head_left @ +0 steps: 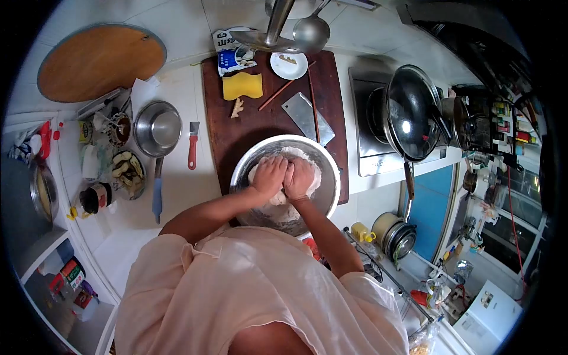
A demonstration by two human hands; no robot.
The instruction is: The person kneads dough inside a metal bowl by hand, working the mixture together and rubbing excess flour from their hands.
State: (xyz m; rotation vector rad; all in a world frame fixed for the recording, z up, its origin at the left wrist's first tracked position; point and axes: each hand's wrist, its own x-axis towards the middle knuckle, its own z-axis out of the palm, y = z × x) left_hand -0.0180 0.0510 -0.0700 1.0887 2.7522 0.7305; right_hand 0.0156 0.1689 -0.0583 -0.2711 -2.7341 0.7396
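A large metal bowl [329, 171] stands at the front of the dark wooden board, close to my body. Inside it lies a pale lump of dough [277, 199], with loose flour around it and smears on the bowl's wall. My left hand [270, 176] presses down on the dough with its fingers curled over it. Right beside it, touching, my right hand [300, 178] also grips the dough, fingers bent. Both hands cover much of the lump, so its full shape is hidden.
On the wooden board [222, 136] lie a cleaver [305, 115], chopsticks [276, 94], ginger [237, 107], a yellow sponge-like sheet [242, 86] and a small plate [289, 72]. A saucepan [158, 133] and red-handled scraper [193, 148] are left; a lidded wok [410, 112] sits right. Utensils hang overhead.
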